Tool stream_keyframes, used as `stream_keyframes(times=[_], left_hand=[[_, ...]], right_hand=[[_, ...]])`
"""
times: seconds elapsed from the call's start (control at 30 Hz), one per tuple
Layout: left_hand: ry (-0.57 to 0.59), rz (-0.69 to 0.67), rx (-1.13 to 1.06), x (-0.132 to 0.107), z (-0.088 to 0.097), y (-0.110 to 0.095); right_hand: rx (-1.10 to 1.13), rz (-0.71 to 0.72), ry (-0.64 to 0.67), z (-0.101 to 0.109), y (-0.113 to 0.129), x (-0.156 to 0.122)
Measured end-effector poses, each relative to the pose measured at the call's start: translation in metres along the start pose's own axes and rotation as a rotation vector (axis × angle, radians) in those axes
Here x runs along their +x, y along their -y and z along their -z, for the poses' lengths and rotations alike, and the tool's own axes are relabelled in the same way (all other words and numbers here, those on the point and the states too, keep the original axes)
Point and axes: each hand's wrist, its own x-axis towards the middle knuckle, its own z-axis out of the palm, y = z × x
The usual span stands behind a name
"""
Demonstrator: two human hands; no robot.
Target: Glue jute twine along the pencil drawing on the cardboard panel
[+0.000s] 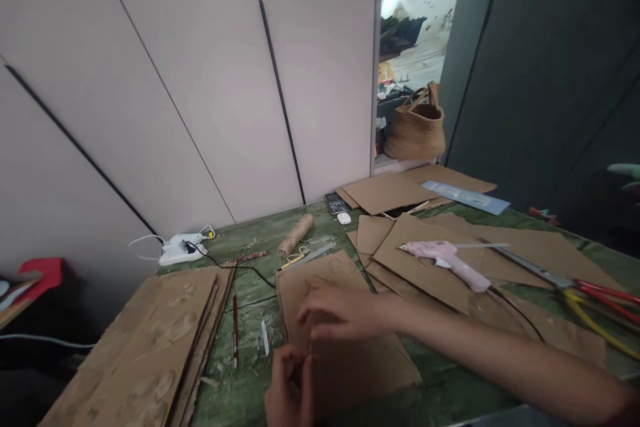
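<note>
My left hand (290, 387) is low in the middle, thumb and fingers pressed together in a pinch; whatever lies between them is too small to make out. Just above it, my right hand (340, 313) hovers over a cardboard sheet (360, 367), fingers curved and thumb apart from them. A dark thin strand seems to show between the two hands, but blur hides its course. Thin loops of twine (341, 265) rest on the sheet's far end. Beyond it lies a twine spool (296, 235), with a yellow cutter (293, 261) nearby.
A stack of cardboard (145, 347) with dried glue patches is at left. Between the stacks are a dark red pencil (235, 330) and a white strip (265, 337). On the right lie a pink glue gun (450, 260), red-handled scissors (565, 280) and more cardboard. A power strip (183, 249) sits behind.
</note>
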Motion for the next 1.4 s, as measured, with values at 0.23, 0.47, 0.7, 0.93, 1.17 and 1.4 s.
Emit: stream_keyframes(times=[0.23, 0.47, 0.7, 0.93, 1.17, 1.4], left_hand=[[0.159, -0.036, 0.017, 0.001, 0.019, -0.008], [0.107, -0.118, 0.145, -0.004, 0.063, 0.013], [0.321, -0.395, 0.359, -0.015, 0.08, 0.016], [0.369, -0.622, 0.454, -0.022, 0.077, 0.027], [0.394, -0.718, 0.547, -0.023, 0.078, 0.029], [0.421, -0.752, 0.615, -0.025, 0.078, 0.027]], right_hand=[[0.206, -0.132, 0.001, -0.031, 0.018, -0.018], [0.22, -0.107, -0.033, -0.035, -0.004, -0.026], [0.214, -0.112, -0.039, -0.059, -0.008, -0.03], [0.127, -0.17, -0.015, -0.078, -0.007, -0.023], [0.108, -0.212, -0.062, -0.082, -0.009, -0.019], [0.102, -0.222, -0.063, -0.082, -0.007, -0.019]])
